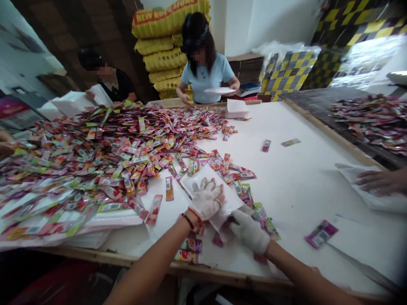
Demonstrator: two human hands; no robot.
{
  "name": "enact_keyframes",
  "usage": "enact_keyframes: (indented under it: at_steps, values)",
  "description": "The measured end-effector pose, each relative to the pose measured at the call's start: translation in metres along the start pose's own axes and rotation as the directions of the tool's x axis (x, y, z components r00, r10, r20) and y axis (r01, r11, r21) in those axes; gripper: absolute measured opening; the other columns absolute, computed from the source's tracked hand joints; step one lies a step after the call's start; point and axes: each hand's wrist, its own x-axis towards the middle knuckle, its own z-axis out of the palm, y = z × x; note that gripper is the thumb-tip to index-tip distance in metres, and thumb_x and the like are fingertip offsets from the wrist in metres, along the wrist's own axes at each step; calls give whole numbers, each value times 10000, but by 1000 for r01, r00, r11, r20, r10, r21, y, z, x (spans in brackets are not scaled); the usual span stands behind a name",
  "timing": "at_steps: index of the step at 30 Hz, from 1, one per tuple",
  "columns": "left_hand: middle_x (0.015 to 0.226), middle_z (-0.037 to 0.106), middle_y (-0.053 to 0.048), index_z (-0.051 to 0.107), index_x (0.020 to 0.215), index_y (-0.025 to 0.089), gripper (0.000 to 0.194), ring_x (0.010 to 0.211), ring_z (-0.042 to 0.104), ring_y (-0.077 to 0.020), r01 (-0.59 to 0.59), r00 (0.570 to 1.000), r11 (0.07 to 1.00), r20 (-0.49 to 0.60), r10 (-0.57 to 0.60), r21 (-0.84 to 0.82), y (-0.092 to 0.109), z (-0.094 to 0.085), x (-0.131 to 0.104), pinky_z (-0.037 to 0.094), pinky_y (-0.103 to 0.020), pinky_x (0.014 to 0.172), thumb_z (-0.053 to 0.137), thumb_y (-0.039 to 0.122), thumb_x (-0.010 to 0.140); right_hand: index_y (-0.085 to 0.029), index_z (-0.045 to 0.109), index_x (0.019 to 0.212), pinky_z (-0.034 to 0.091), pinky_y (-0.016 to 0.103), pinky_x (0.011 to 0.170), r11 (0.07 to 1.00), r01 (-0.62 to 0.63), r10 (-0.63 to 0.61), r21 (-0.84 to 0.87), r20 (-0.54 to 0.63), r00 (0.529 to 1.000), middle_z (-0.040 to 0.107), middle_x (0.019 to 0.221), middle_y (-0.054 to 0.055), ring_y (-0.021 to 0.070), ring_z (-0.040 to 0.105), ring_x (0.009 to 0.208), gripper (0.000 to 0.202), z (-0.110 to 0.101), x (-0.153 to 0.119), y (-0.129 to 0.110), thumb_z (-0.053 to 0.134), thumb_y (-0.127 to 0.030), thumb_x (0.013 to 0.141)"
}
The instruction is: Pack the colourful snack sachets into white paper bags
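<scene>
My left hand (206, 199), in a white knit glove with bare fingertips, lies spread and flat on a white padded envelope (233, 202). My right hand (250, 231), also gloved, has its fingers bent at the envelope's lower right edge and seems to grip it; its fingertips are partly hidden. Under and around the envelope lie small colourful snack sachets (191, 245), pink, purple, orange and green. Another white envelope (165, 200) rests just left of my left hand, with a couple of sachets on top.
A large heap of sachets (104, 148) covers the table's left side. Stacked white envelopes (238, 109) stand at the far edge. Two people work opposite; another person's hand (377, 181) presses a white bag at right. A wooden rail (330, 131) borders the white table (295, 178).
</scene>
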Motion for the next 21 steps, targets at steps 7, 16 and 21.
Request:
enact_keyframes:
  at_steps: [7,16,21]
  values:
    - [1475,312,-57,420,1335,344,490,1320,259,-347,-208,977,975,60,204,75,7,43,2,98,-661,1026,369,509,876,-156,630,918,424,309,755,895,336,-229,-294,343,911,638,904,91,179,553,799,235,-16,-9,10,398,-159,887]
    - [1095,570,-123,579,1067,166,500,990,520,-276,-219,968,975,118,223,-45,14,14,-21,399,-419,884,586,504,700,-149,651,844,398,304,788,901,169,-166,-400,43,985,648,914,93,204,542,871,179,1,-14,4,492,-102,777]
    - [849,621,-62,574,920,168,185,783,567,-194,-163,967,984,185,174,-72,22,20,-39,433,-307,692,465,287,829,-149,628,767,406,344,772,960,13,-63,-279,-171,983,629,836,102,210,534,815,167,13,-13,4,469,-149,818]
